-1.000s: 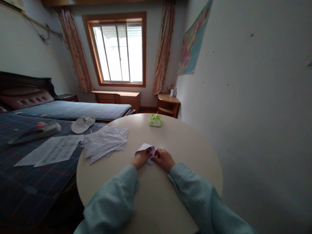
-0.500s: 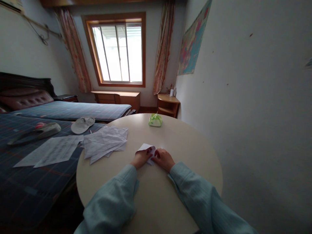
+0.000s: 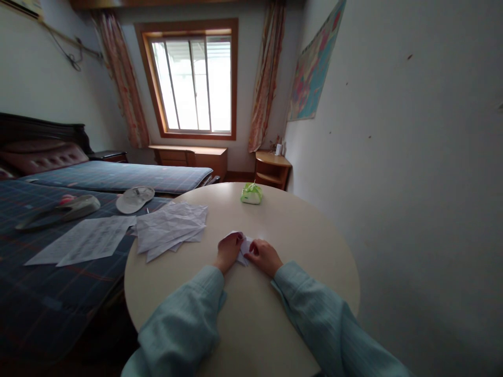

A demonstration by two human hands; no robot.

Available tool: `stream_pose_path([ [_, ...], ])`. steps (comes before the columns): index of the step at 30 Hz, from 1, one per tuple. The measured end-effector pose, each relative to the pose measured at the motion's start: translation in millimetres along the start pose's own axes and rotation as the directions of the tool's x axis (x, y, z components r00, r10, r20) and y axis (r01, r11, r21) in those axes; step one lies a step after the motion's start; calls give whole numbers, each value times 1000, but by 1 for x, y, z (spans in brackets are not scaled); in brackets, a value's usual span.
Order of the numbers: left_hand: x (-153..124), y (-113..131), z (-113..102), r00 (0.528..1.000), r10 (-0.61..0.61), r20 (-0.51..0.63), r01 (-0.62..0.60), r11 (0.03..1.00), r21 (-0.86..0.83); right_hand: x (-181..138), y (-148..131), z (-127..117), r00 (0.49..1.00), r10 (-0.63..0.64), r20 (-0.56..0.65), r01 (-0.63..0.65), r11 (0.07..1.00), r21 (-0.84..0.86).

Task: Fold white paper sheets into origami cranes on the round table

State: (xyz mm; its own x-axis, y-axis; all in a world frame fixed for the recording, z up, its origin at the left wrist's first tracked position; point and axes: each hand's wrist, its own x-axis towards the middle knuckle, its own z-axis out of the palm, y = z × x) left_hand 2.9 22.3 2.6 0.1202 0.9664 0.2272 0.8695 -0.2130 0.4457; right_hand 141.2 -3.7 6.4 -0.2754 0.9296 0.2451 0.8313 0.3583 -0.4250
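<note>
A small folded sheet of white paper [image 3: 245, 245] is between my two hands, just above or on the round table [image 3: 314, 246]. My left hand [image 3: 229, 250] is closed on the paper's left side, with its back covering much of the sheet. On the right edge, my right hand [image 3: 264, 255] pinches the paper between thumb and curled fingers. The folds under the fingers are largely hidden.
Creased white papers [image 3: 171, 230] lie stacked on the table's left edge. A green-and-white tissue pack [image 3: 251, 193] sits at the far edge. Printed sheets [image 3: 86, 238] and a pale cap [image 3: 134, 199] rest on the bed [image 3: 47, 303] at left. A wall stands close on the right.
My left hand has turned and curled over the paper, covering the flap that stood up at its upper left. My right hand stays nearly in place. The view has shifted slightly.
</note>
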Motion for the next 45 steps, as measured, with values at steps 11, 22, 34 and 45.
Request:
stream_pose_path([
  [11,-1,3,1,998,-67,-2,67,995,77,0,1,-1,1000,-3,1,3,1000,23],
  [22,-2,-2,4,994,86,70,-84,996,-31,1,7,4,987,18,-161,-12,999,41],
  [34,-7,-5,20,983,179,28,-173,975,-138,3,13,7,990,75,-120,-62,992,106],
  [45,-6,-1,18,977,212,-32,-213,949,-233,5,16,8,991,100,-89,-82,979,187],
])
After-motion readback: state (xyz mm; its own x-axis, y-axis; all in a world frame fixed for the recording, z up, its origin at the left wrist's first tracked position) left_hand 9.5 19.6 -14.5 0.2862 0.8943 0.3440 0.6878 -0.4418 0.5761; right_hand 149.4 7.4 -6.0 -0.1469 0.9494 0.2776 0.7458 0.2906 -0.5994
